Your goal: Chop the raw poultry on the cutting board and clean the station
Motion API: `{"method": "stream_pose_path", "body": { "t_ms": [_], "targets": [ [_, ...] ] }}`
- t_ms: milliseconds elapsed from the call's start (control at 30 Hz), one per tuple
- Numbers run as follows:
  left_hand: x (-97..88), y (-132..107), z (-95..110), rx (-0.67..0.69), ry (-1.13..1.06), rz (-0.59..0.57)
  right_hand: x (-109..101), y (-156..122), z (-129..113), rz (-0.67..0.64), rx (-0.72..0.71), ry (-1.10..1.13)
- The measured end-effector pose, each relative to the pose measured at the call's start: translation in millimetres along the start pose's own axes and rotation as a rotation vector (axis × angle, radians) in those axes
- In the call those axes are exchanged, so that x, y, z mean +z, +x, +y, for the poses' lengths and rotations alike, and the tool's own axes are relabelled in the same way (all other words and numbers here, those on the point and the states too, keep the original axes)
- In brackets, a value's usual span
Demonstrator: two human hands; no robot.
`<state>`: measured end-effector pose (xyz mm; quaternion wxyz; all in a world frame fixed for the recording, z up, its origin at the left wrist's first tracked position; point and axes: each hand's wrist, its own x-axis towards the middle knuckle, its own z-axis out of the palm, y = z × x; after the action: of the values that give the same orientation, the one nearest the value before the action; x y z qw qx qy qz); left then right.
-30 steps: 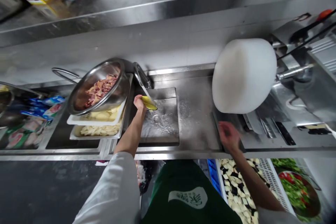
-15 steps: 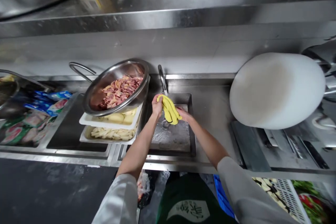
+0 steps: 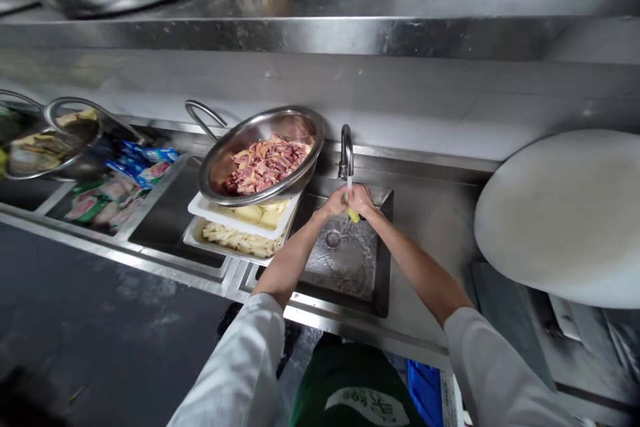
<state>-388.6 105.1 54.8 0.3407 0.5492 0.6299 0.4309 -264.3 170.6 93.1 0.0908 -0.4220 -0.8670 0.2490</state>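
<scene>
Both my hands meet under the running faucet (image 3: 346, 147), closed around a yellow cloth (image 3: 353, 215). My left hand (image 3: 336, 201) grips it from the left, and my right hand (image 3: 361, 200) from the right. Most of the cloth is hidden in the fingers; only a small yellow end hangs below. Water falls over the hands into the metal sink (image 3: 345, 273), whose bottom is wet around the drain.
Left of the sink, a tilted steel bowl of raw meat pieces (image 3: 273, 163) rests on stacked trays (image 3: 240, 240). Farther left are bagged packages (image 3: 115, 197) and another bowl (image 3: 55, 140). A large round white board (image 3: 565, 213) stands at right. A steel shelf (image 3: 320, 33) runs overhead.
The cloth, spread between both hands before, is now bunched up in them under the faucet. Water now runs. The view has shifted left, and my hands are closer together.
</scene>
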Motion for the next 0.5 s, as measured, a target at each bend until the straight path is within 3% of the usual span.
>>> {"method": "stream_pose_path", "body": {
  "t_ms": [133, 233, 333, 400, 500],
  "targets": [
    [-7.0, 10, 4, -0.102, 0.154, -0.004, -9, 2, 13, 0.046, 0.014, 0.068],
    [-14.7, 14, 8, -0.067, 0.211, 0.018, -12, 2, 27, 0.075, -0.054, 0.201],
    [-19.2, 12, 13, -0.047, 0.222, 0.064, -9, 1, 35, 0.008, -0.132, 0.365],
    [-21.0, 6, 15, -0.034, 0.222, 0.128, -6, 2, 36, -0.034, -0.164, 0.363],
    [-23.2, -3, 16, -0.068, 0.16, 0.15, -1, 3, 33, 0.041, -0.142, 0.279]
  ]
}}
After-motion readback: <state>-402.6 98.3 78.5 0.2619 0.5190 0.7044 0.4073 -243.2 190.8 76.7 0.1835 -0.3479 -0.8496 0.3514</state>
